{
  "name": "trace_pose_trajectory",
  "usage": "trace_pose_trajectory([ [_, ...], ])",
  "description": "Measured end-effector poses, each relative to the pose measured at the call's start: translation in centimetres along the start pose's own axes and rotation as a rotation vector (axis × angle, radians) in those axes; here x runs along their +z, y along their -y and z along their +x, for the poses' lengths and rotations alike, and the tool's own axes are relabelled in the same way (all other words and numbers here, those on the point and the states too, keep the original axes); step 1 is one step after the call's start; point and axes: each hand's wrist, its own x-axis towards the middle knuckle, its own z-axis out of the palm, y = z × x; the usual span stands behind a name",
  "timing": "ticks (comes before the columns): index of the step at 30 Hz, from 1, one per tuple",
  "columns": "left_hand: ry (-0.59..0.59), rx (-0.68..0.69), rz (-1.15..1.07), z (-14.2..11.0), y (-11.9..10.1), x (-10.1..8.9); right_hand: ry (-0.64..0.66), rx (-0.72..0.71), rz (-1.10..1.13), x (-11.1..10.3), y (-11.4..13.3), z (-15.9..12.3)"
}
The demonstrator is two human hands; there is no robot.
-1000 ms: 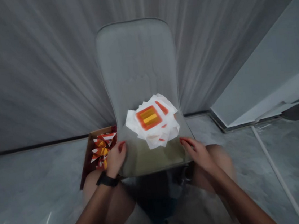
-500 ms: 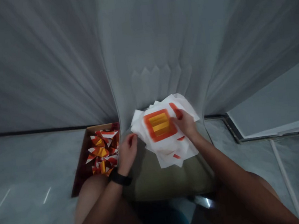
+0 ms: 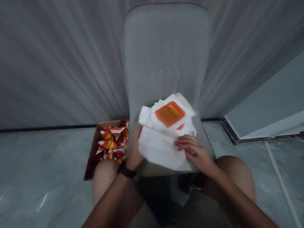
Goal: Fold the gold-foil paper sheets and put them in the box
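Note:
A white-backed sheet of paper (image 3: 162, 149) lies slanted over the front of the chair seat, its plain side up. My left hand (image 3: 135, 149), with a black band at the wrist, closes on the sheet's left edge; its thumb is hard to make out. On the sheet's right part rest the slightly bent, parted fingers of my right hand (image 3: 197, 153). Just beyond is a loose stack of white papers (image 3: 145, 113), and the top one bears an orange-red square with a gold centre (image 3: 171, 114).
The grey chair's backrest (image 3: 165, 42) rises behind the papers, before a grey curtain (image 3: 51, 59). On the floor at left, a cardboard box (image 3: 93, 162) holds several folded red-and-gold paper pieces (image 3: 108, 144). A pale panel (image 3: 277, 98) stands at right. My knees flank the seat.
My right hand has come off the printed stack toward me. A sheet now lies plain side up between both hands, nearer the seat's front. The view has shifted, showing the whole backrest.

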Motion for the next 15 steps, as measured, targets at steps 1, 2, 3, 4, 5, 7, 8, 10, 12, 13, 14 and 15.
trace_pose_trajectory([
  [1, 0.038, 0.022, 0.044, -0.9, -0.2, -0.5, 0.018, 0.02, -0.003, 0.3, -0.3, -1.6],
  [2, 0.075, 0.038, 0.096, -1.8, -0.4, -1.1, 0.026, 0.041, -0.01, 0.6, -0.8, -3.0],
  [3, 0.118, 0.049, 0.145, -2.6, -0.6, -1.6, 0.025, 0.062, -0.023, 0.8, -1.4, -4.3],
  [4, 0.173, 0.057, 0.186, -3.3, -0.7, -2.0, 0.025, 0.09, -0.041, 0.9, -2.0, -5.5],
  [5, 0.226, 0.064, 0.216, -3.9, -0.9, -2.4, 0.026, 0.119, -0.063, 1.0, -2.5, -6.5],
  [7, 0.347, 0.075, 0.24, -5.0, -1.1, -2.7, 0.047, 0.158, -0.108, 1.1, -3.2, -8.1],
  [8, 0.402, 0.083, 0.244, -5.4, -1.1, -2.7, 0.066, 0.158, -0.123, 1.2, -3.4, -8.7],
  [10, 0.459, 0.099, 0.253, -6.5, -1.0, -2.5, 0.106, 0.117, -0.138, 1.2, -3.4, -9.6],
  [12, 0.432, 0.116, 0.258, -7.8, -0.8, -2.2, 0.138, 0.072, -0.149, 1.1, -2.9, -10.4],
  [13, 0.402, 0.127, 0.255, -8.4, -0.8, -2.2, 0.151, 0.056, -0.159, 1.1, -2.6, -10.8],
  [14, 0.369, 0.139, 0.25, -9.0, -0.8, -2.2, 0.159, 0.045, -0.171, 1.1, -2.3, -11.1],
  [15, 0.343, 0.149, 0.241, -9.4, -0.9, -2.3, 0.163, 0.04, -0.181, 1.1, -2.1, -11.4],
])
